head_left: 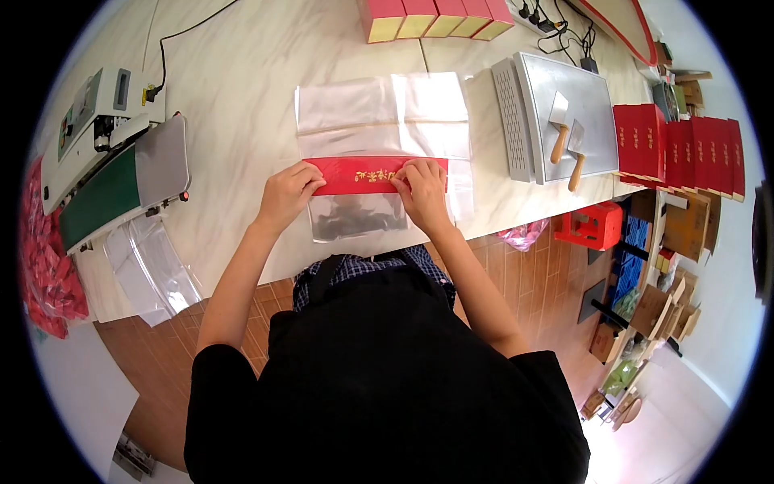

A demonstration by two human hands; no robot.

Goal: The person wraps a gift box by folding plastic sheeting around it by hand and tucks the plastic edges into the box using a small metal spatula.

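Observation:
A red strip with gold lettering [355, 176] lies across clear plastic sheets [347, 109] on the marbled table, in front of my body. Its left end is pinched between the fingers of my left hand [288, 194]. My right hand [421, 192] has its fingers closed on the strip near the right end, covering part of the lettering. Below the strip, a clear plastic piece [359, 216] lies flat between my two hands.
A sealing machine with a green belt [105, 198] stands at the left, with plastic bags [153, 266] beside it. At the right, two trowels [558, 129] rest on a metal box [597, 97]. Red boxes stand at the back [435, 18] and far right [641, 141].

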